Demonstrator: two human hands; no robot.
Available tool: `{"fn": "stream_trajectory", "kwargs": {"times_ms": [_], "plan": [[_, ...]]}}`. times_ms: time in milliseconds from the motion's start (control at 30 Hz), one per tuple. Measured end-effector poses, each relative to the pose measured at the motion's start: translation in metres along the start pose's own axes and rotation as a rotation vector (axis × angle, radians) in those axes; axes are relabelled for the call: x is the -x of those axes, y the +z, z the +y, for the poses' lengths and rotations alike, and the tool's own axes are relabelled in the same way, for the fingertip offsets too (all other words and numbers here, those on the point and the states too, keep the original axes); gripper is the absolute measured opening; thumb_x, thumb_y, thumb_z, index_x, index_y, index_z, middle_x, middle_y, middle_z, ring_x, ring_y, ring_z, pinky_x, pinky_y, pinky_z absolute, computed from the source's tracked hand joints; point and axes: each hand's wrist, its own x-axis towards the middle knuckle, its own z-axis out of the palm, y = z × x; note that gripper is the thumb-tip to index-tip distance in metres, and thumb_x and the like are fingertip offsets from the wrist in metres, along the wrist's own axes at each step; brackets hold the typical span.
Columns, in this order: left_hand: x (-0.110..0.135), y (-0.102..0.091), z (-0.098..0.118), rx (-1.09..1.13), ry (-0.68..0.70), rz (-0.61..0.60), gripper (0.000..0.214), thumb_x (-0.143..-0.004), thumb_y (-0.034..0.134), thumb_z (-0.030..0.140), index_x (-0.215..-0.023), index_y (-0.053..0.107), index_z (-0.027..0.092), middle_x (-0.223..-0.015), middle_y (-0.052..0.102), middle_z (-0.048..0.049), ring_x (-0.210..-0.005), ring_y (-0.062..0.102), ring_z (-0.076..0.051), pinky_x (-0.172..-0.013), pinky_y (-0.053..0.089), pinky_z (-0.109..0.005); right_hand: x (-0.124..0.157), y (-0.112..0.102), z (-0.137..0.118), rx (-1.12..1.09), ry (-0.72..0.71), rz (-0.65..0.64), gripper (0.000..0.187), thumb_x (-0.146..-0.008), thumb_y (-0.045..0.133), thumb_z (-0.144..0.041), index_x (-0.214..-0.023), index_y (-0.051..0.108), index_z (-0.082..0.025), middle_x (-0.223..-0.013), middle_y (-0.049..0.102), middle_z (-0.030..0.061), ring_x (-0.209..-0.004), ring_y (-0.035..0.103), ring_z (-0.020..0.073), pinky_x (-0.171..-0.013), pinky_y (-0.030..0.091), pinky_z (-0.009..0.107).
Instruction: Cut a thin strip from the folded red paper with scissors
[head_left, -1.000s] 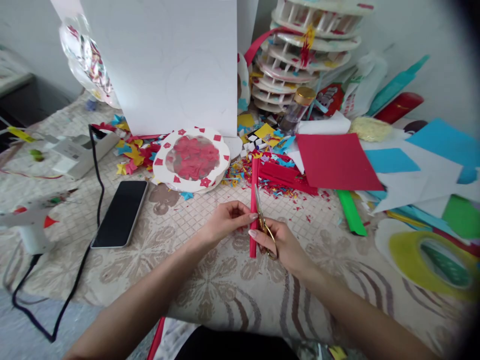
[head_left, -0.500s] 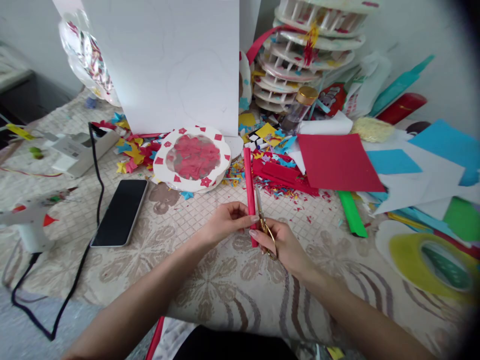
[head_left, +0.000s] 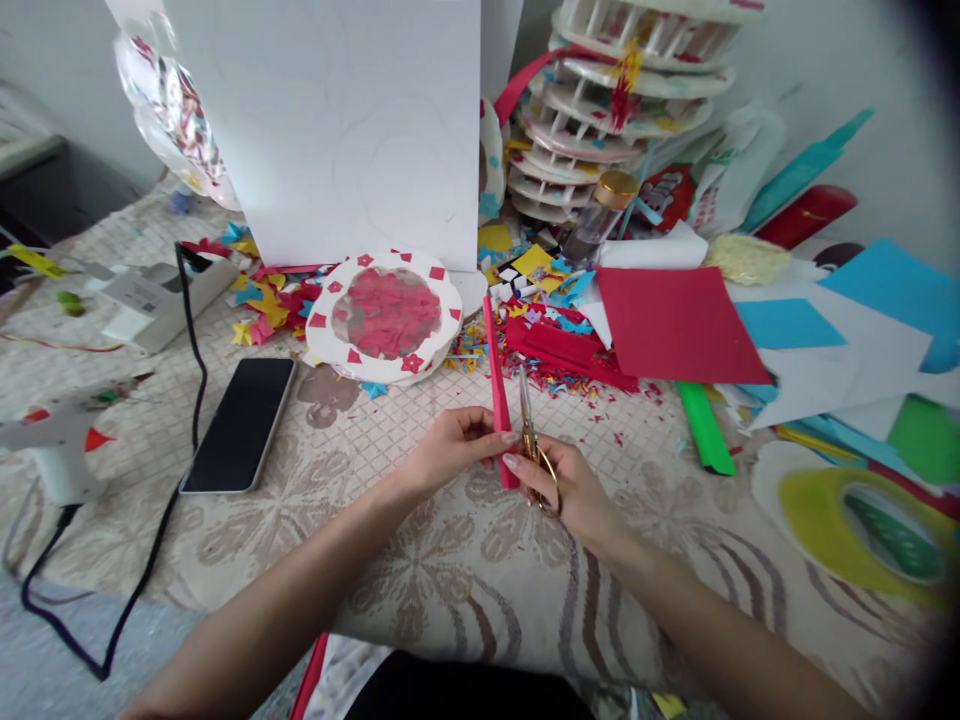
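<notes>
Frame centre: left hand [head_left: 450, 447] fingers pinching red paper strip [head_left: 495, 370], lower end hidden behind right hand [head_left: 571, 488], which grips gold scissors [head_left: 534, 445], handles mostly covered.

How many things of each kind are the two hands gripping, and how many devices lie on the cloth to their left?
Red paper strips, in left hand: 1
Scissors, in right hand: 1
Phones: 1
Glue guns: 1
Power strips: 1
Total: 5

a home craft corner. coloured paper sheets [head_left: 679, 322] and paper scraps [head_left: 262, 300] litter the patterned tablecloth [head_left: 420, 560]. a glue gun [head_left: 52, 445] lies at its left edge.
</notes>
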Motion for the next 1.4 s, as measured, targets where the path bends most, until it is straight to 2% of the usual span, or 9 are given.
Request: {"fn": "stream_trajectory", "kwargs": {"times_ms": [167,400,700,833,1000,1167,1400], "plan": [[0.001,0.000,0.002,0.124,-0.031,-0.020,0.029,-0.074,0.068,0.042,-0.076,0.059,0.014,-0.071,0.060,-0.0010,-0.059,0.053,-0.008,-0.060,0.041,-0.023,0.000,0.000,0.004,-0.060,0.002,-0.018,0.029,-0.079,0.064,-0.045,-0.073,0.055,-0.018,-0.051,0.049,-0.0050,-0.046,0.042,0.0084,-0.046,0.031,0.022],[0.001,0.000,0.001,0.132,-0.045,0.013,0.030,-0.072,0.070,0.042,-0.076,0.058,0.014,-0.072,0.061,-0.0015,-0.061,0.053,-0.009,-0.061,0.042,-0.024,0.000,0.002,0.003,-0.115,0.025,0.008,0.031,-0.078,0.063,-0.047,-0.072,0.053,-0.018,-0.050,0.046,-0.0056,-0.044,0.042,0.0085,-0.044,0.031,0.023],[0.001,0.004,0.001,0.079,0.009,0.017,0.030,-0.073,0.069,0.041,-0.081,0.061,0.013,-0.076,0.063,-0.0021,-0.065,0.055,-0.010,-0.065,0.042,-0.025,0.002,0.000,0.004,-0.013,0.029,-0.010,0.025,-0.082,0.060,-0.039,-0.072,0.052,-0.018,-0.050,0.048,-0.0054,-0.045,0.040,0.0082,-0.045,0.030,0.022],[0.000,0.001,-0.002,0.044,0.014,0.030,0.031,-0.071,0.070,0.042,-0.076,0.061,0.013,-0.071,0.063,-0.0023,-0.061,0.054,-0.010,-0.062,0.041,-0.024,0.003,0.000,0.002,0.061,0.025,-0.018,0.023,-0.082,0.059,-0.036,-0.069,0.051,-0.018,-0.050,0.047,-0.0056,-0.044,0.039,0.0084,-0.046,0.031,0.022],[-0.001,0.001,-0.001,0.052,0.001,0.114,0.031,-0.072,0.069,0.043,-0.071,0.060,0.013,-0.062,0.059,0.0004,-0.054,0.049,-0.007,-0.056,0.038,-0.022,0.005,0.002,0.000,0.140,0.020,-0.030,0.023,-0.078,0.062,-0.036,-0.068,0.050,-0.019,-0.049,0.046,-0.0056,-0.044,0.039,0.0090,-0.045,0.030,0.022],[-0.001,0.000,0.006,0.173,0.038,0.194,0.032,-0.068,0.073,0.041,-0.069,0.057,0.014,-0.060,0.056,0.0026,-0.052,0.048,-0.007,-0.054,0.038,-0.021,0.010,0.006,0.003,0.183,0.021,-0.103,0.023,-0.079,0.060,-0.034,-0.067,0.048,-0.019,-0.050,0.044,-0.0057,-0.045,0.038,0.0090,-0.046,0.030,0.022],[-0.004,-0.011,0.010,0.220,0.084,0.307,0.029,-0.067,0.073,0.037,-0.066,0.056,0.014,-0.061,0.055,0.0029,-0.052,0.048,-0.005,-0.053,0.038,-0.020,0.016,0.005,0.006,0.183,0.019,-0.191,0.024,-0.078,0.064,-0.031,-0.066,0.046,-0.019,-0.051,0.041,-0.0064,-0.046,0.035,0.0083,-0.046,0.027,0.022]]}}
